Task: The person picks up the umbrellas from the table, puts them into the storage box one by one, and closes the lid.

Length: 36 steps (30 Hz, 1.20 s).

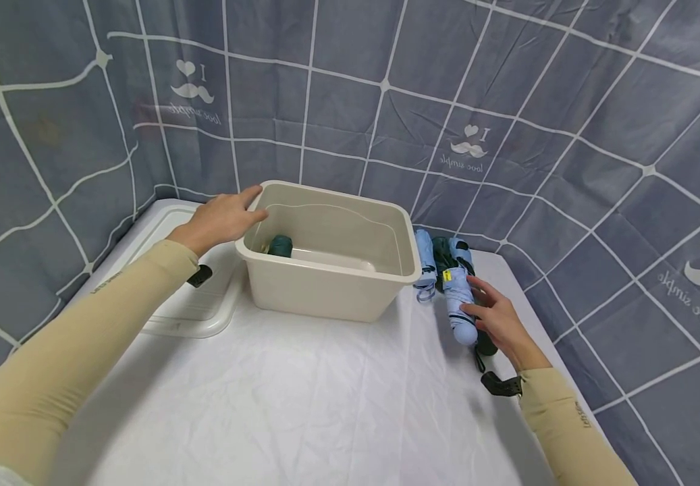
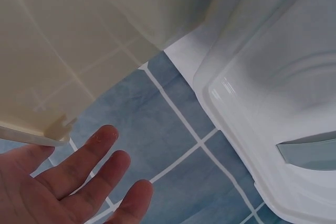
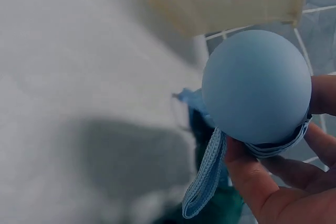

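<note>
My right hand (image 1: 500, 325) grips a folded light blue umbrella (image 1: 459, 304) that has a yellow tag. Its round handle end (image 3: 256, 85) and looped wrist strap (image 3: 206, 174) face the camera in the right wrist view. At the upper left corner of a beige plastic bin (image 1: 319, 290), my left hand (image 1: 222, 219) touches the rim. In the left wrist view the fingers (image 2: 86, 169) of that hand are spread and relaxed. Inside the bin, at its left end, lies a dark green rolled thing (image 1: 279, 246), partly hidden by the front wall.
Right of the bin lie another light blue umbrella (image 1: 425, 260), a dark green one (image 1: 443, 253) and a further blue one (image 1: 462, 251). A dark handle end (image 1: 486, 344) shows below my right hand. A white lid (image 1: 204, 317) lies left of the bin. Grey checked curtains (image 1: 350, 101) surround the table.
</note>
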Motion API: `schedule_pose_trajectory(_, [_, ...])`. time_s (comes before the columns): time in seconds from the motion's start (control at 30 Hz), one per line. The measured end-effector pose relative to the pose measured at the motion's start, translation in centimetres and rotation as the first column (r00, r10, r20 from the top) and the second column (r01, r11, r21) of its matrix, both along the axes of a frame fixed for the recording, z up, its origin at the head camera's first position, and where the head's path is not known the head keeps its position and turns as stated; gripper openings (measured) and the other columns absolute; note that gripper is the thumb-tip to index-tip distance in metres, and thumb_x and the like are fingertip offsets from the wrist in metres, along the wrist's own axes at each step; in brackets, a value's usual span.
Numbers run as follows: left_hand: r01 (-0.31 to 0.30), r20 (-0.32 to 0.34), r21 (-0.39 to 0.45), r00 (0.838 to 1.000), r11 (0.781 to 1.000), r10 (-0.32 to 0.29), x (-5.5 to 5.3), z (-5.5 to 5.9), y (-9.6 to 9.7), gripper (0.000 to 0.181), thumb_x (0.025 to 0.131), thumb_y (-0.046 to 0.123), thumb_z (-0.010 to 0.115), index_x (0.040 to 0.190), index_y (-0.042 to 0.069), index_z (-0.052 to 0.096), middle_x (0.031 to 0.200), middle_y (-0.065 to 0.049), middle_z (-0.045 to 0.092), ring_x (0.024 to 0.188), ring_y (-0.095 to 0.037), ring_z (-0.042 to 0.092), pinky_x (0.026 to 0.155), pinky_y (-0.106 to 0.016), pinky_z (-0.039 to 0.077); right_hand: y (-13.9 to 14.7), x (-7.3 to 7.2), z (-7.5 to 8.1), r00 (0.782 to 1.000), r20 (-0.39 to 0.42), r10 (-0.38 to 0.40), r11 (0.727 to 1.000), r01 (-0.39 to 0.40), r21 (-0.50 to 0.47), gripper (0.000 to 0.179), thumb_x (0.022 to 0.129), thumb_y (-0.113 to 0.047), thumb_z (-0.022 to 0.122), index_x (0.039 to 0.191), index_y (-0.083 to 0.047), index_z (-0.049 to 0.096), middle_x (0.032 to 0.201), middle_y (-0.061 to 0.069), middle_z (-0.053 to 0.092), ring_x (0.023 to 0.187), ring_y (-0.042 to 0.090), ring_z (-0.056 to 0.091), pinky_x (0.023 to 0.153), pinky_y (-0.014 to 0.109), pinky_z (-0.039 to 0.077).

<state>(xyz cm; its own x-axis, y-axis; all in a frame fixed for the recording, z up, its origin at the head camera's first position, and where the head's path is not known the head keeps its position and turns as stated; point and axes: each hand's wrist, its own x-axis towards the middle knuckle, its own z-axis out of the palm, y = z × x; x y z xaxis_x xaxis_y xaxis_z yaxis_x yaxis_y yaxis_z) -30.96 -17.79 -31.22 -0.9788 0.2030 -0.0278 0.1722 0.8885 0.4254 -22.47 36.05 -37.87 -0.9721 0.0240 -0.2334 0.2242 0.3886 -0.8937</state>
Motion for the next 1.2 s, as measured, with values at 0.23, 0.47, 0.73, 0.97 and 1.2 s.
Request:
schedule_pose_trajectory(0.23, [-0.002,0.003,0.009,1.0,1.0,0.002,0.1,-0.2,-0.3,0.075,0.102,0.057,0.035,0.164,0.022,0.01,0.159,-0.024,0.035,0.142,-0.05,0.036,0.1,-0.071,0.037,-1.2,0.2,4.6,0.999,-0.049,-0.005,1.0,0.004,-0.021,0.077,0.097,-0.015,0.066,0.161,-0.031,0.026,0.169,0.01,0.018,0.149,0.032,0.029,0.112,0.054,0.033])
schedule_pose_trajectory(0.47, [-0.003,-0.001,0.01,1.0,1.0,0.003,0.2,-0.3,-0.5,0.076,0.102,0.059,0.034,0.164,0.023,0.011,0.16,-0.023,0.034,0.142,-0.05,0.036,0.101,-0.071,0.037,-2.9,0.0,8.5,0.996,-0.086,0.02,1.0,-0.02,0.0,0.077,0.098,-0.019,0.067,0.161,-0.033,0.026,0.168,0.011,0.021,0.14,0.025,0.039,0.103,0.037,0.047])
schedule_pose_trajectory(0.73, [-0.008,-0.007,0.018,1.0,1.0,0.008,0.4,-0.2,-0.6,0.074,0.102,0.056,0.036,0.164,0.023,0.012,0.16,-0.023,0.034,0.143,-0.05,0.035,0.101,-0.07,0.037,-5.5,-0.9,11.9,0.992,-0.119,0.049,0.999,-0.048,0.013,0.074,0.098,-0.019,0.067,0.16,-0.032,0.028,0.167,0.011,0.025,0.138,0.027,0.042,0.079,0.018,0.054])
schedule_pose_trajectory(0.97, [-0.005,-0.007,0.019,1.0,1.0,0.005,0.3,-0.2,-0.6,0.074,0.102,0.055,0.036,0.164,0.023,0.012,0.16,-0.023,0.034,0.143,-0.049,0.035,0.101,-0.07,0.038,-7.9,-2.2,14.1,0.992,-0.116,0.056,0.998,-0.051,0.042,0.073,0.098,-0.02,0.067,0.16,-0.033,0.03,0.167,0.011,0.025,0.14,0.028,0.042,0.088,0.025,0.052])
schedule_pose_trajectory(1.2, [0.001,-0.02,0.015,1.0,1.0,-0.001,0.2,-0.1,-0.5,0.074,0.101,0.055,0.035,0.164,0.023,0.014,0.16,-0.022,0.035,0.143,-0.049,0.036,0.1,-0.07,0.038,-10.1,-3.5,15.7,0.992,-0.106,0.066,0.995,-0.058,0.077,0.072,0.097,-0.023,0.068,0.158,-0.035,0.033,0.165,0.007,0.031,0.128,0.021,0.05,0.083,0.023,0.052])
